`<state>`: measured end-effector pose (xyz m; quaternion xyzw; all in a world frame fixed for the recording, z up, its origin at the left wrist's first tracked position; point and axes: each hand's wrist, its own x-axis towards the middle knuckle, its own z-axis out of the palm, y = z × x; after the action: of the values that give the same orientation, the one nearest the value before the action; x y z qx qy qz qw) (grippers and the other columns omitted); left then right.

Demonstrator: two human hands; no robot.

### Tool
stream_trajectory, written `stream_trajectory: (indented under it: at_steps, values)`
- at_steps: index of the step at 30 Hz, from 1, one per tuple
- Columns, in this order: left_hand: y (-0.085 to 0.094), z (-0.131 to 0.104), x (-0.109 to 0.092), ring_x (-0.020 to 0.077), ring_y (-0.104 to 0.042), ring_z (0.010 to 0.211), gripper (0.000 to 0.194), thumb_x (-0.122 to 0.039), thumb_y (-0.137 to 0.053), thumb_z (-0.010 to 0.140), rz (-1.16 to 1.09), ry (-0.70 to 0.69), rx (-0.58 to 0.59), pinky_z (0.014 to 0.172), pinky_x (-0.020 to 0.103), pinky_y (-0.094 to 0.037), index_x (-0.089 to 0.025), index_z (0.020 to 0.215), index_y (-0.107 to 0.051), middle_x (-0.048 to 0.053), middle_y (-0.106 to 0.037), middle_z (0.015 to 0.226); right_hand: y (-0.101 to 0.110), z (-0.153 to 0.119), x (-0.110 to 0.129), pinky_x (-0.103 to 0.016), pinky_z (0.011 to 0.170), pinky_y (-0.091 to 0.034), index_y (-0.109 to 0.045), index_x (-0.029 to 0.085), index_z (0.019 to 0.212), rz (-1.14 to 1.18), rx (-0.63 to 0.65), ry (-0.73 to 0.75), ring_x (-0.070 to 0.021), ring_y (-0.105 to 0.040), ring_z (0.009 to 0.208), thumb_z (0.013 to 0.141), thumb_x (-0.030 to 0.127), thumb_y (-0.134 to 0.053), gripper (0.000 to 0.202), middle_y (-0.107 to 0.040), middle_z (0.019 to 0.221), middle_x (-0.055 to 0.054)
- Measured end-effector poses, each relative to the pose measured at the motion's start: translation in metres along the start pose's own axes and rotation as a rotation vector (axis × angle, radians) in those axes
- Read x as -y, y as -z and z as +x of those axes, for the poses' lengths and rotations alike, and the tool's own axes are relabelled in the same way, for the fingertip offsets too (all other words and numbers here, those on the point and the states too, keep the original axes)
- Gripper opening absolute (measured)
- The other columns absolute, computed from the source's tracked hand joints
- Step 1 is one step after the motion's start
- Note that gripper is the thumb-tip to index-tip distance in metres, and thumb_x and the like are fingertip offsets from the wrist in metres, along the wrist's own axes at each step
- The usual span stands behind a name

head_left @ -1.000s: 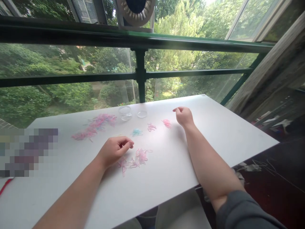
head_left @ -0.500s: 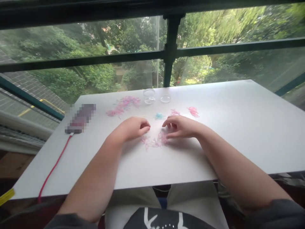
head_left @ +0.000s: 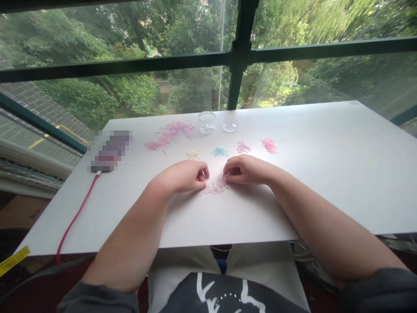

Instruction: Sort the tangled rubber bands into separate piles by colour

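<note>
A small heap of thin pinkish-lilac elastic bands lies on the white table between my hands. My left hand is curled at the heap's left end, thumb and fingertips drawn together; whatever they pinch is too small to make out. At the right end, my right hand has its thumb and fingers closed on some of the bands. Just beyond my hands is a row of sorted bands: a pale yellow pile, a light blue pile, a pink pile and a coral-pink pile.
A larger mixed pile of bands spreads at the back left. Two clear round containers stand near the window side. A blurred-out phone with a red cable lies at the left of the table.
My left hand has moved slightly right, to the heap's edge. My right hand's fingers have closed at the heap. The view has tipped down, and the yellow pile shows more clearly.
</note>
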<state>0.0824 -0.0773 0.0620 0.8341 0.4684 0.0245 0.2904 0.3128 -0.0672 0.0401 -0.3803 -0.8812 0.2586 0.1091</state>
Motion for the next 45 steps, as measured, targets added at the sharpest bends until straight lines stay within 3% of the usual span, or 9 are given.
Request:
stream_trajectory:
  at_steps: [6, 14, 22, 28, 34, 40, 45]
  values:
    - [-0.007, 0.003, -0.011, 0.0137, -0.054, 0.058, 0.026, -0.016, -0.056, 0.061, -0.034, -0.101, -0.029, 0.053, 0.024, -0.037, -0.02, 0.085, -0.066, 0.0, -0.065, 0.071, 0.001, 0.0, 0.0, -0.022, 0.055, -0.035, -0.068, 0.018, 0.08, 0.016, -0.014, -0.016, -0.0097, -0.048, 0.057, 0.073, 0.02, -0.059, 0.012, -0.062, 0.066, -0.001]
    - [-0.017, 0.01, -0.014, 0.0145, -0.053, 0.06, 0.021, -0.036, -0.064, 0.066, 0.03, -0.171, -0.079, 0.052, 0.025, -0.033, -0.019, 0.079, -0.065, 0.002, -0.065, 0.073, 0.003, -0.001, 0.0, -0.023, 0.057, -0.039, -0.07, 0.018, 0.084, 0.05, -0.009, -0.059, -0.012, -0.055, 0.062, 0.071, 0.016, -0.055, 0.02, -0.069, 0.075, -0.002]
    - [-0.019, 0.011, -0.01, 0.014, -0.053, 0.063, 0.017, -0.022, -0.058, 0.067, 0.004, -0.212, -0.077, 0.056, 0.025, -0.036, -0.02, 0.082, -0.065, 0.002, -0.065, 0.075, 0.005, -0.002, -0.001, -0.022, 0.058, -0.04, -0.071, 0.017, 0.085, 0.111, -0.007, -0.054, -0.0113, -0.055, 0.062, 0.073, 0.019, -0.056, 0.02, -0.07, 0.076, -0.002]
    - [-0.021, 0.017, -0.009, 0.0148, -0.056, 0.07, 0.018, -0.029, -0.058, 0.075, 0.017, -0.268, -0.213, 0.064, 0.026, -0.042, -0.018, 0.087, -0.064, 0.003, -0.064, 0.082, 0.007, -0.002, 0.001, -0.021, 0.055, -0.037, -0.071, 0.015, 0.084, 0.127, 0.01, -0.061, -0.01, -0.051, 0.058, 0.074, 0.022, -0.057, 0.018, -0.067, 0.071, -0.002]
    - [-0.026, 0.024, -0.009, 0.012, -0.059, 0.07, 0.015, -0.024, -0.054, 0.08, -0.041, -0.314, -0.335, 0.067, 0.025, -0.045, -0.019, 0.088, -0.066, 0.001, -0.067, 0.084, 0.007, -0.001, 0.003, -0.022, 0.054, -0.033, -0.07, 0.013, 0.081, 0.131, 0.029, -0.06, -0.0096, -0.048, 0.056, 0.075, 0.024, -0.057, 0.018, -0.065, 0.066, -0.003]
    - [-0.031, 0.027, -0.008, 0.0129, -0.061, 0.068, 0.014, -0.025, -0.059, 0.077, -0.055, -0.298, -0.348, 0.062, 0.023, -0.045, -0.02, 0.084, -0.07, 0.001, -0.07, 0.078, 0.005, 0.0, 0.001, -0.022, 0.053, -0.03, -0.07, 0.014, 0.077, 0.092, 0.016, -0.072, -0.0091, -0.043, 0.054, 0.076, 0.029, -0.059, 0.019, -0.062, 0.062, -0.002]
    - [-0.032, 0.027, -0.007, 0.0129, -0.06, 0.067, 0.015, -0.026, -0.058, 0.077, -0.088, -0.3, -0.293, 0.059, 0.023, -0.043, -0.019, 0.08, -0.071, 0.002, -0.07, 0.076, 0.004, 0.0, -0.001, -0.023, 0.053, -0.03, -0.07, 0.014, 0.078, 0.12, 0.028, -0.07, -0.0096, -0.046, 0.055, 0.076, 0.03, -0.06, 0.02, -0.062, 0.061, -0.001]
